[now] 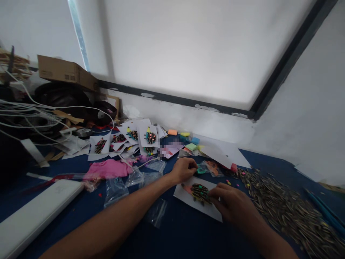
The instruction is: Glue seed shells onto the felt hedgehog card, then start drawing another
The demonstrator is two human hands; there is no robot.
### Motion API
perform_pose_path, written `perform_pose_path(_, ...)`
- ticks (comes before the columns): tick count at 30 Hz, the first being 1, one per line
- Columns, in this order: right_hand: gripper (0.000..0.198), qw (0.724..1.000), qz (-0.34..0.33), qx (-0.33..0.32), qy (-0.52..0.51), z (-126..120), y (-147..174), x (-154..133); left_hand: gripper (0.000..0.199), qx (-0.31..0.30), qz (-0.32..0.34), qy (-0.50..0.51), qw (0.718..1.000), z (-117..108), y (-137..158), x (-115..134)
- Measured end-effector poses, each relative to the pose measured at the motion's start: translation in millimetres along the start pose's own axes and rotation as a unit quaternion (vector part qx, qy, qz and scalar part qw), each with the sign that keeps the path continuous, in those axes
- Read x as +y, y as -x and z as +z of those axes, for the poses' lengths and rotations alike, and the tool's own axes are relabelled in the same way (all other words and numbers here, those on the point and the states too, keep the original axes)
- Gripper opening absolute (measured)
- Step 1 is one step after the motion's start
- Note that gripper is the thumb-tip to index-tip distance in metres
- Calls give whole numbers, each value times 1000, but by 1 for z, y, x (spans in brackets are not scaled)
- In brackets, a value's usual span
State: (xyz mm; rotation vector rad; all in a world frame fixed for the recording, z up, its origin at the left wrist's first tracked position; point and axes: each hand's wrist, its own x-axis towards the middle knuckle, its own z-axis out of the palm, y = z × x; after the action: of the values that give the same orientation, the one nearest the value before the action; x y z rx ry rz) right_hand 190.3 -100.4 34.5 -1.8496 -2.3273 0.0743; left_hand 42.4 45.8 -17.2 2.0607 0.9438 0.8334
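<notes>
A white card point(185, 195) lies on the blue table in front of me. On it is a hedgehog figure point(201, 193) with a pink clay snout, a back of striped sunflower seeds and small green dots. My right hand point(229, 199) is at the figure's right edge, fingertips pinched together against the seeds; anything between them is hidden. Just beyond the card's far edge, my left hand point(184, 170) has its fingers curled closed, beside a lump of green clay point(201, 169). What the left fingers hold, if anything, cannot be made out.
A large heap of sunflower seeds point(288, 205) spreads at the right. Finished-looking hedgehog cards point(151, 136) pile up at the back left, near coloured clay blocks point(192, 146). Pink clay point(109, 169), plastic bags point(115, 190) and a white box point(40, 212) lie left.
</notes>
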Motion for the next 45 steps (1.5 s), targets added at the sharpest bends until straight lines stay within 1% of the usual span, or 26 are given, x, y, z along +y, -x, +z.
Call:
perform_pose_path(3,23,1000,1,12,-6,-3,0,-1,17,0,1,9,1000,-1,1,1)
perform_pose_path(6,26,999,13,43,-9,-5,0,0,16,-5,-9,40,999,-1,0,0)
perform_pose_path(10,28,995,43,81,-29,-6,-1,5,32,-12,-38,111,993,-5,-3,2)
perform_pose_path(12,30,993,60,91,-45,-7,-2,7,37,3,-26,130,991,-8,-4,6)
perform_pose_path(15,33,988,70,113,-81,-8,-3,6,44,37,34,143,988,-13,-3,20)
perform_pose_path(16,32,985,70,125,-99,-9,-3,5,46,29,54,145,988,-14,-1,27)
perform_pose_path(18,30,976,69,153,-137,-9,-4,3,51,-19,87,145,985,-12,4,40)
perform_pose_path(21,29,965,73,186,-171,-9,-4,0,44,-85,117,124,982,-6,12,58)
perform_pose_path(23,28,958,79,199,-189,-8,-4,-1,42,-104,122,103,982,-2,16,66)
perform_pose_path(26,29,947,88,215,-222,-8,-4,-2,42,-118,111,87,983,-2,18,73)
perform_pose_path(28,29,942,90,218,-237,-8,-5,-2,43,-129,98,66,985,-4,16,72)
perform_pose_path(30,28,939,96,226,-242,-7,-7,-1,45,-112,88,13,990,-8,13,68)
perform_pose_path(31,28,937,101,232,-242,-7,-8,1,44,-88,84,-27,992,-9,12,64)
perform_pose_path(33,27,931,118,245,-243,-5,-10,7,36,-12,83,-119,989,-11,8,54)
perform_pose_path(34,27,928,128,249,-246,-3,-11,11,27,12,79,-155,985,-11,6,48)
perform_pose_path(35,27,926,139,247,-250,-2,-12,15,25,21,79,-181,980,-11,5,42)
perform_pose_path(37,27,919,158,246,-265,0,-13,25,35,8,91,-212,973,-10,3,31)
perform_pose_path(39,28,911,170,247,-282,1,-13,31,35,-18,95,-224,970,-9,1,24)
perform_pose_path(41,28,907,171,247,-294,1,-13,34,33,-29,95,-220,970,-8,1,20)
perform_pose_path(43,28,906,168,245,-301,0,-13,34,31,-27,101,-210,972,-8,1,19)
perform_pose_path(45,27,905,165,247,-306,-1,-12,32,35,-22,108,-202,973,-8,2,19)
